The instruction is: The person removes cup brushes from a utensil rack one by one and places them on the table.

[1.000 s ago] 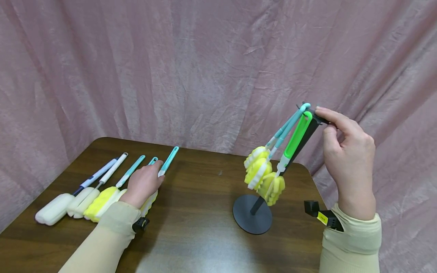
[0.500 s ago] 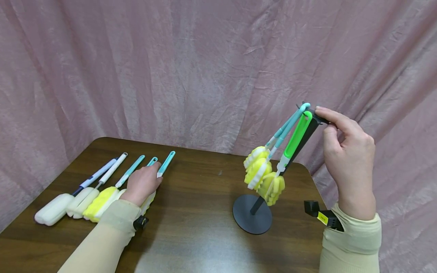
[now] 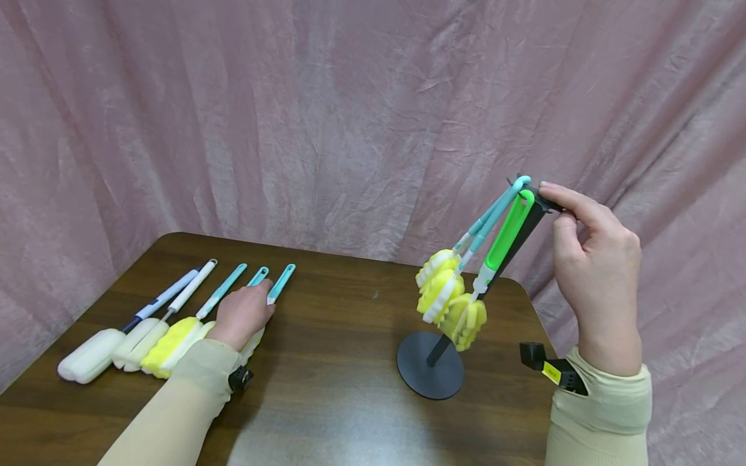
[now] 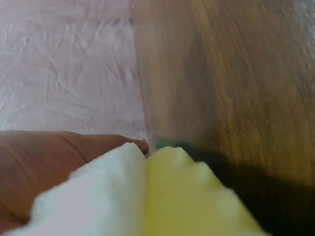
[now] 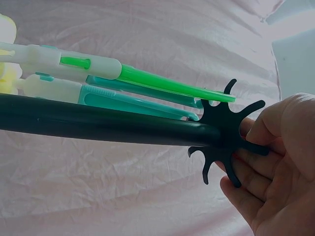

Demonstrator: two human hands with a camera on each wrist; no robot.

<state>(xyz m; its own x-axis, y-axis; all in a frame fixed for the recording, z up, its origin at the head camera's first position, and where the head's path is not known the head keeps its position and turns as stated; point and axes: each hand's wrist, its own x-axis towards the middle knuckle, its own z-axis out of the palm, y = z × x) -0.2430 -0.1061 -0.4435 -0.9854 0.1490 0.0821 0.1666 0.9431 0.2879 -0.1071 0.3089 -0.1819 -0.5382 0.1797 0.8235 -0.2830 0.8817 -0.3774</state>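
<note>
My left hand [image 3: 241, 314] grips the rightmost sponge brush [image 3: 282, 282] near the base of its teal handle. That brush's white-and-yellow sponge head [image 4: 182, 196] fills the bottom of the left wrist view, and the fingers are mostly hidden behind it. My right hand [image 3: 600, 272] pinches one arm of the hook crown [image 5: 221, 123] atop a black stand [image 3: 430, 366]. Two teal-handled sponge brushes [image 3: 495, 210] and a green-handled sponge brush [image 3: 508, 233] hang from the crown's left side, yellow heads down.
Left of my left hand lie several more brushes in a row: a teal-handled one [image 3: 222, 291], a white-handled one [image 3: 195, 286] and a blue-handled one [image 3: 166, 295] with a white sponge head. They rest on a brown wooden table [image 3: 338, 362]. A pink curtain [image 3: 361, 129] hangs behind.
The brush in my left hand has shifted a little down and to the left, its handle tip now lower. The right hand, the stand and the hanging brushes have hardly moved.
</note>
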